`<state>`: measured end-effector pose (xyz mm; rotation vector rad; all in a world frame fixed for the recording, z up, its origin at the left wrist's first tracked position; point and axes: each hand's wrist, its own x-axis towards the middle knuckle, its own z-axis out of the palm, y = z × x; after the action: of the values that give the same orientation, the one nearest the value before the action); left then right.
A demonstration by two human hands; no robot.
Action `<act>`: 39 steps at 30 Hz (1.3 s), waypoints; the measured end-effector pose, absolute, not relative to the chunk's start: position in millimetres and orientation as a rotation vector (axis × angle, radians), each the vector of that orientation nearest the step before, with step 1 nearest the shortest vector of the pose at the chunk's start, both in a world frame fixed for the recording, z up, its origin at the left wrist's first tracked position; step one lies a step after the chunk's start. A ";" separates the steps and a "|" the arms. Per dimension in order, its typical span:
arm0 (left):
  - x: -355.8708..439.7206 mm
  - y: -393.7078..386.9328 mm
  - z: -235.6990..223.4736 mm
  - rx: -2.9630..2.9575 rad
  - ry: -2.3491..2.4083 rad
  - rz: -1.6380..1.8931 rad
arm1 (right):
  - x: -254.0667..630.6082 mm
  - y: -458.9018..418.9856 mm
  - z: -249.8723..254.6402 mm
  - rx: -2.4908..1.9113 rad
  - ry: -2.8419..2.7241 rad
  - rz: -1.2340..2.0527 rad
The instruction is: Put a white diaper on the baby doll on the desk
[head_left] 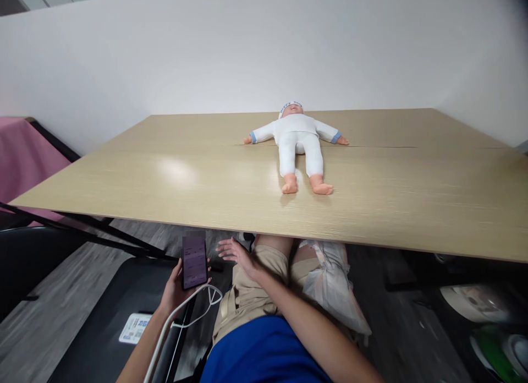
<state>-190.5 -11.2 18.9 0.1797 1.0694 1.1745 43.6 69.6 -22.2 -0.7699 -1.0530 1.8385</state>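
Note:
My left hand (176,288) is wrapped round a smartphone (194,261) with a lit, purplish screen, held low in front of the table edge. A white cable (163,329) runs along my left forearm and loops by the phone's lower end. Beside the phone, my right hand (236,253) hovers above my lap, fingers stretched out and holding nothing. On the table (103,176) a baby doll (297,134) lies on its back, arms spread, feet towards me. It wears a white suit with blue cuffs and a printed white cap.
A clear plastic bag (332,286) with whitish contents rests on my right thigh. To my left is a black chair seat (103,300) with a white label card (135,328). Pink cloth (31,157) hangs at the far left. White and green items lie at lower right.

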 end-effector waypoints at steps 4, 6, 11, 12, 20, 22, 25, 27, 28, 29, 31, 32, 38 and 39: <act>-202.9 -14.6 6.2 0.147 1.056 1.193 | 41.5 70.9 -30.3 -0.729 -1.021 1.845; -209.6 -16.5 -1.5 0.143 1.041 1.194 | 40.5 71.3 -32.3 -0.727 -1.008 1.850; -226.2 -22.0 -18.9 0.097 1.035 1.209 | 40.7 70.2 -30.8 -0.744 -0.991 1.877; -229.0 -23.1 -21.4 0.089 1.044 1.208 | 41.1 69.8 -29.5 -0.751 -0.989 1.882; -233.6 -27.8 -21.6 0.091 1.149 1.180 | 43.7 68.0 -17.1 -0.801 -0.982 1.905; -231.6 -28.1 -18.4 0.135 1.191 1.172 | 44.0 67.9 -14.6 -0.807 -0.981 1.907; -229.1 -29.4 -15.8 0.224 1.266 1.169 | 45.1 67.5 -11.4 -0.813 -0.979 1.910; -227.8 -30.4 -16.0 0.306 1.311 1.168 | 46.0 67.0 -10.0 -0.812 -0.978 1.918; -227.2 -31.0 -16.4 0.341 1.329 1.165 | 46.3 66.7 -9.6 -0.809 -0.977 1.924; -226.6 -31.4 -16.8 0.367 1.346 1.163 | 46.5 66.6 -9.4 -0.804 -0.973 1.928; -225.0 -32.2 -16.7 0.394 1.375 1.162 | 46.6 66.5 -9.5 -0.806 -0.970 1.932; -223.9 -32.4 -16.0 0.403 1.387 1.163 | 46.4 66.6 -9.8 -0.811 -0.972 1.932; -215.8 -31.6 -8.5 0.423 1.425 1.167 | 44.7 68.5 -14.2 -0.791 -0.982 1.928; -214.7 -31.1 -8.0 0.420 1.433 1.174 | 44.5 68.7 -15.5 -0.791 -0.984 1.928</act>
<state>-214.7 -31.1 -8.0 0.4197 1.4330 1.1744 44.5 68.7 -15.5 -0.7905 -0.9842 1.9284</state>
